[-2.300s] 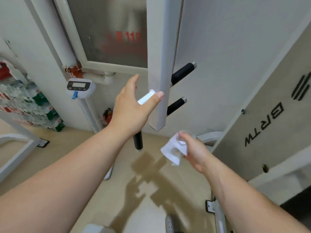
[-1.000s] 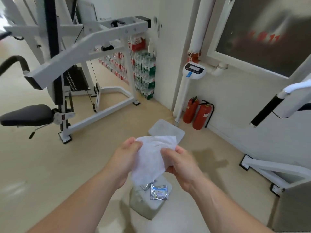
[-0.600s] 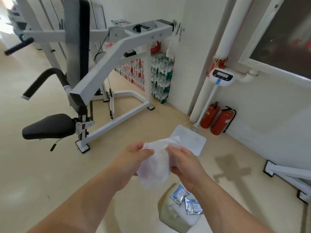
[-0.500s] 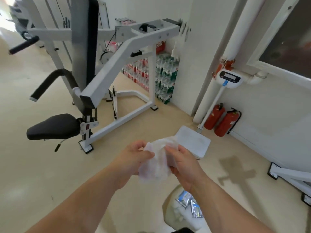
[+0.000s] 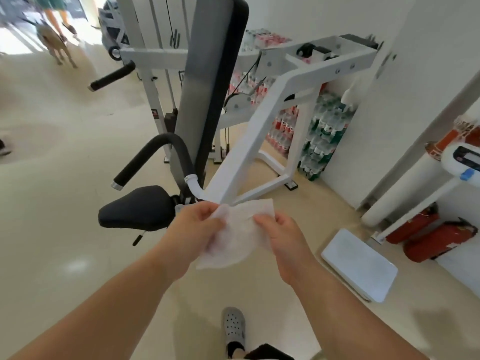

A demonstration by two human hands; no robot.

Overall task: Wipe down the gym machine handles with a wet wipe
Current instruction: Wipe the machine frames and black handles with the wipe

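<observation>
Nothing touches either black handle on the machine ahead. The straight handle (image 5: 111,76) at upper left and the curved handle (image 5: 153,157) below it are both well apart from the wet wipe (image 5: 239,237), so I judge the wiping of this machine is yet to start; whether any of it is damp I cannot tell. The left grip (image 5: 197,224) pinches the wipe's left edge with curled fingers. The right grip (image 5: 280,229) pinches its right edge, and the sheet hangs spread between them, which looks like readying it for the reach. Around them are a dog (image 5: 55,40) far off at top left, the black seat (image 5: 135,206), the tall back pad (image 5: 207,87), the white frame (image 5: 259,141), stacked bottles (image 5: 319,141) by the wall, a scale platform (image 5: 359,263) on the floor and two red fire extinguishers (image 5: 441,240). The seat sits just under the curved handle, so the reach probably passes over it.
</observation>
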